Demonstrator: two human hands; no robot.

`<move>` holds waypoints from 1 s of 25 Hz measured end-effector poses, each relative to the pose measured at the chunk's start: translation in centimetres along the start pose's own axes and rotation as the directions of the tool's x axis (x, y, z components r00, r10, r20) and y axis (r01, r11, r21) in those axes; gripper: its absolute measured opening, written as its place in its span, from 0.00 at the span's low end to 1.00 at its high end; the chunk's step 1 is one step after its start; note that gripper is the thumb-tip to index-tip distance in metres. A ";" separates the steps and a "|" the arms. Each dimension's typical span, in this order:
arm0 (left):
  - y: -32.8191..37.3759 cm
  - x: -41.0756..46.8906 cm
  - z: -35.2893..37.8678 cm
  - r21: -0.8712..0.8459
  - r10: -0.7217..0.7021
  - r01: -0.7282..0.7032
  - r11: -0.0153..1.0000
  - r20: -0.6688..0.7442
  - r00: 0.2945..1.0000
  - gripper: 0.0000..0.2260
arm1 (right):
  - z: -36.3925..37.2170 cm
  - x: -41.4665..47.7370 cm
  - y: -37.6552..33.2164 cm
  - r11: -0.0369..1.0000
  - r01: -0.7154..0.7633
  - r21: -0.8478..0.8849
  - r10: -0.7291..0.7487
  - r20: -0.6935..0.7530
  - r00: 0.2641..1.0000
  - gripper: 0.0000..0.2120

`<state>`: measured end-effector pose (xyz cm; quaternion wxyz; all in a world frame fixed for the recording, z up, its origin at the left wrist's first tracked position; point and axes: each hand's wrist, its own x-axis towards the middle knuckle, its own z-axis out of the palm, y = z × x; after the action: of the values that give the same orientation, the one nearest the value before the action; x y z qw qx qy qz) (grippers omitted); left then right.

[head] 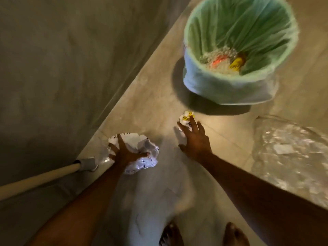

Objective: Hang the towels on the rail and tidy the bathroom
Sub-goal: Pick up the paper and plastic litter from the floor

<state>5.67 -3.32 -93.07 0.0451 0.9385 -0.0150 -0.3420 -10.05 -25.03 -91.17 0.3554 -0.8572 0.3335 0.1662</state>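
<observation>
Down on the pale floor, both bare arms reach out toward bits of rubbish. The left hand lies on top of a big crumpled white wrapper, close to the grey wall. Its fingers are spread wide and press on the wrapper, and the wrapper sticks out all round them. The right hand is a little further out, near the middle of the floor. Its fingers are stretched forward over a small crumpled paper, white with yellow marks. The paper lies under the fingertips and along the thumb side of the hand. The picture is blurry there, so I cannot tell if the thumb has got hold of it or only touches it. Just past that hand stands a round bin with a green bag folded over its rim. Some white, orange and yellow rubbish sits at the bottom of it. To the right of the right hand a big sheet of clear shiny plastic lies on the floor. By the left arm a cream pole slants down to a grey end piece at the foot of the wall. Two bare feet show at the bottom edge.
</observation>
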 end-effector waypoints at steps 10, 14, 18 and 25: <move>-2.9 -0.3 1.5 -0.682 0.126 -0.088 0.726 0.007 0.992 0.08 | 3.1 -0.7 2.2 0.958 -0.114 0.264 0.103 0.058 0.993 0.11; 6.7 -8.7 4.4 -0.772 0.175 0.254 0.583 0.425 0.888 0.08 | 0.7 -9.2 1.7 0.443 -0.119 0.889 0.425 -0.091 0.901 0.08; 14.4 -21.4 6.8 -0.687 0.467 0.673 0.274 0.707 0.531 0.12 | -1.7 -15.4 3.1 0.406 -0.078 0.911 0.665 -0.236 0.708 0.07; 17.6 -26.7 9.9 -0.856 0.346 0.173 0.487 0.371 0.862 0.18 | -8.1 -19.1 10.1 0.708 -0.199 0.678 0.378 -0.126 0.917 0.12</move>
<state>-21.09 -20.03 -81.90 0.5239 0.6607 0.0989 -0.5285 -30.44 -27.54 -80.61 0.5544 -0.6295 0.5441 -0.0185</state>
